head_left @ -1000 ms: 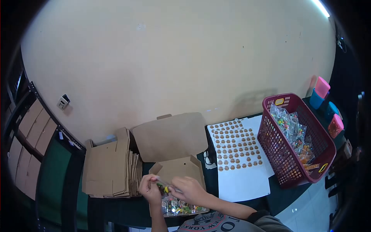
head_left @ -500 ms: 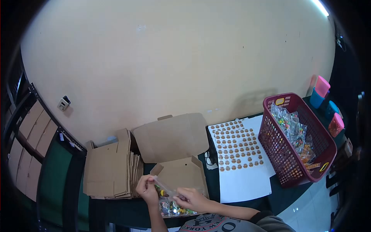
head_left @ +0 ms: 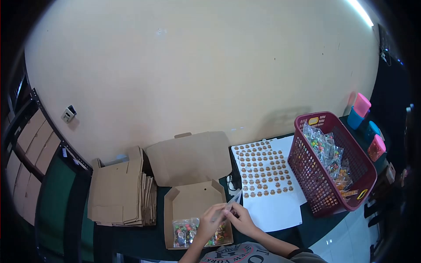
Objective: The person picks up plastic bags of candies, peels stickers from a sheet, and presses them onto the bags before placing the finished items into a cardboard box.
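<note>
An open cardboard box (head_left: 199,199) stands before me with its lid folded back. Clear bags of colourful round pieces (head_left: 184,232) lie along its near side. My left hand (head_left: 210,222) is closed over the box's right part, fingers pinching a clear plastic packet (head_left: 235,198). Meeting it there, my right hand (head_left: 241,219) is also closed on the packet. The packet's upper end sticks up between the hands; its contents are hidden by my fingers.
Flattened cardboard boxes (head_left: 116,190) are stacked on the left. Right of the box lie sheets of round stickers (head_left: 263,168). A maroon basket (head_left: 302,175) holds several similar bags. Pink and blue cups (head_left: 362,105) stand behind it. Shelves with boxes (head_left: 33,144) are far left.
Both hands have moved right and come together, carrying the packet from above the bags to the box's right side. More of the bags in the box now shows. The view has shifted slightly.
</note>
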A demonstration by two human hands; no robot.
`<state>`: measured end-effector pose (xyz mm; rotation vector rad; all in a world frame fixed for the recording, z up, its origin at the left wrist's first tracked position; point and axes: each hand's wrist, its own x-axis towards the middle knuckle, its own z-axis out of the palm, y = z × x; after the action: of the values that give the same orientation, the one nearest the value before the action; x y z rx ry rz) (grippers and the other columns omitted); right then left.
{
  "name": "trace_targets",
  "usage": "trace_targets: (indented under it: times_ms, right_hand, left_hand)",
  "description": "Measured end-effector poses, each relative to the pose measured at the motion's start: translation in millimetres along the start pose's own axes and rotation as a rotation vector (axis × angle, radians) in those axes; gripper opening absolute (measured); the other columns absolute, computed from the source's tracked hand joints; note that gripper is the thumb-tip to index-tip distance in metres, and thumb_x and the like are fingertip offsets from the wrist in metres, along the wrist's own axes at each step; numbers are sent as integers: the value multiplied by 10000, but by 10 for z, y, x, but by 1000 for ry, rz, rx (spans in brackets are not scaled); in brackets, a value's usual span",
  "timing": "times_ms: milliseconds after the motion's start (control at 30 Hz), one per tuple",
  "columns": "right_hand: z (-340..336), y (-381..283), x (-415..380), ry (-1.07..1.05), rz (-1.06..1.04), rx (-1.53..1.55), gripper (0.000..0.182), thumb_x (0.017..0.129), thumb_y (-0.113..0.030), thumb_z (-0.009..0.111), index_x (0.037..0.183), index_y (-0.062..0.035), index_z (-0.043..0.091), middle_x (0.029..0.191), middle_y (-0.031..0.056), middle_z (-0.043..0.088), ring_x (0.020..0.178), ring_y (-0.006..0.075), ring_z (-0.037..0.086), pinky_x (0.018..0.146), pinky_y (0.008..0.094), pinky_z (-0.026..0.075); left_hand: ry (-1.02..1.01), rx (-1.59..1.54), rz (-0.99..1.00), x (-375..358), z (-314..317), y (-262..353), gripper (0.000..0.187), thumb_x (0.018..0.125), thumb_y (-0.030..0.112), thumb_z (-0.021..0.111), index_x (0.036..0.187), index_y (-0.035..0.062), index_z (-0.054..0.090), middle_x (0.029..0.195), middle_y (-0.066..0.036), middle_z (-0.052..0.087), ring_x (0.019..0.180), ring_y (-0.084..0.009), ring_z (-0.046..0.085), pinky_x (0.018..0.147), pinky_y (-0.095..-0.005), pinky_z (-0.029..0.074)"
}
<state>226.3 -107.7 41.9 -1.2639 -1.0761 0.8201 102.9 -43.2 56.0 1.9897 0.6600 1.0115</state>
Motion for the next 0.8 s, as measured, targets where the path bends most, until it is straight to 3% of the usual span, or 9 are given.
trace_targets:
  times_ms: [67, 133, 233, 267, 333, 400, 467, 533, 800]
  right_hand:
    - [10, -157, -11, 12, -196, -173, 164, 808, -121, 589, 890, 14, 545, 752, 68, 542, 620, 84, 500, 550, 226, 416]
    - [-53, -176, -15, 18, -189, -171, 201, 768, -110, 623, 919, 4, 556, 790, 79, 542, 616, 129, 510, 550, 239, 421]
    - [-168, -350, 79, 257, -416, -528, 225, 709, -131, 663, 881, -19, 571, 797, 78, 507, 696, 207, 513, 574, 277, 423]
    - [-207, -457, 120, 256, -414, -530, 225, 709, -131, 663, 881, -19, 571, 797, 78, 507, 696, 207, 513, 574, 277, 423]
    - [-265, -594, 169, 137, -573, -894, 201, 735, -163, 644, 869, -33, 572, 809, 61, 500, 745, 229, 502, 580, 289, 410]
    - [-294, -444, 187, -26, -585, -898, 169, 757, -183, 620, 831, -44, 555, 782, 67, 498, 690, 257, 514, 548, 317, 409]
    - [-226, -372, 203, -184, -345, -525, 154, 768, -172, 603, 782, -40, 526, 758, 88, 490, 623, 281, 523, 522, 344, 416]
    - [-104, -349, 249, -163, -359, -513, 167, 773, -167, 592, 771, -27, 503, 737, 115, 476, 583, 301, 523, 510, 366, 420]
    - [361, -583, 389, -133, -471, -530, 148, 733, -145, 579, 762, -36, 484, 738, 116, 466, 602, 318, 540, 536, 401, 440]
  left_hand:
    - [72, -46, -26, -7, 17, -95, 139, 791, 51, 576, 918, -5, 583, 827, -105, 623, 789, -215, 606, 726, -288, 456]
    - [151, -119, -205, -23, 8, -134, 105, 823, 69, 551, 879, -17, 575, 783, -98, 612, 725, -168, 588, 666, -258, 450]
    - [146, -122, -91, 50, -4, -84, 112, 840, 75, 529, 837, -31, 566, 747, -97, 590, 683, -160, 573, 626, -254, 442]
    - [119, -55, 11, 70, -15, -50, 109, 840, 68, 521, 832, -33, 562, 743, -104, 583, 672, -181, 579, 618, -268, 445]
    - [61, -47, 31, 87, -4, 19, 103, 838, 61, 521, 829, -33, 564, 749, -107, 581, 670, -172, 576, 612, -263, 443]
    - [53, -55, 6, 91, 24, 72, 146, 838, 106, 544, 802, -32, 576, 721, -86, 590, 664, -151, 573, 615, -250, 443]
    - [78, -26, -14, 99, -10, 49, 137, 834, 99, 547, 798, -30, 577, 715, -83, 592, 654, -143, 571, 607, -251, 443]
    - [126, -73, -104, 117, -69, -30, 131, 828, 92, 551, 792, -32, 575, 719, -81, 596, 647, -135, 564, 598, -252, 441]
    - [439, -57, -73, 203, -449, 93, 180, 844, 117, 541, 737, -28, 547, 651, -46, 533, 584, -89, 495, 507, -225, 384]
